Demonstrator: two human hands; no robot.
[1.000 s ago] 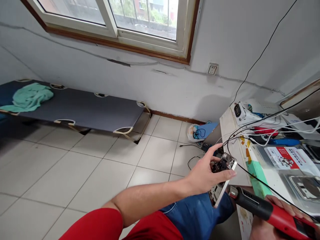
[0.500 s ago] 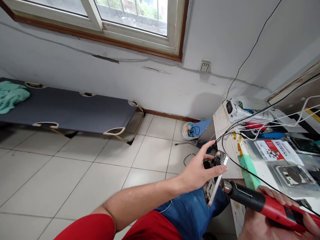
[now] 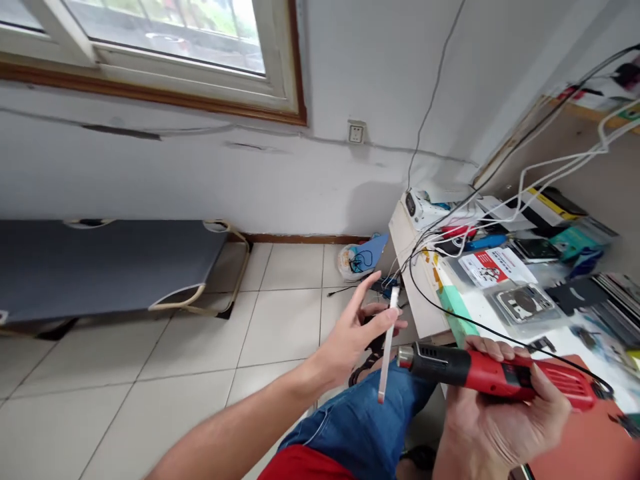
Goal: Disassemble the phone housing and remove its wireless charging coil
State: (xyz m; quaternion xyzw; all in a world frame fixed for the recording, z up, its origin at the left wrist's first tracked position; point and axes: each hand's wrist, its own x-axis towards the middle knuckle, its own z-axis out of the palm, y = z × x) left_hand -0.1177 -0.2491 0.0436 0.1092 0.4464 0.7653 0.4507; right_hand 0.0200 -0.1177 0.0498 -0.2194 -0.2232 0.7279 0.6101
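Note:
My left hand [image 3: 357, 333] grips a phone [image 3: 388, 353] between thumb and fingers, above my knee. The phone is edge-on, so only its pale, narrow side frame shows and its faces are hidden. My right hand [image 3: 505, 413] is wrapped round the body of a red and black heat gun [image 3: 493, 373]. Its metal nozzle [image 3: 405, 357] points left at the phone's edge, a short gap away. A black cord runs from the gun's rear end over the workbench.
The workbench [image 3: 425, 313] on the right bears a phone back part [image 3: 525, 303], a red and white leaflet [image 3: 495, 267], cables and an orange-brown mat [image 3: 585, 440]. Left stands a grey folding cot [image 3: 110, 260]. A plastic bag [image 3: 350, 262] lies on the tiled floor by the wall.
The view has swung right, bringing more of the workbench in. The phone has turned from showing its inner parts to edge-on. Both hands keep their hold.

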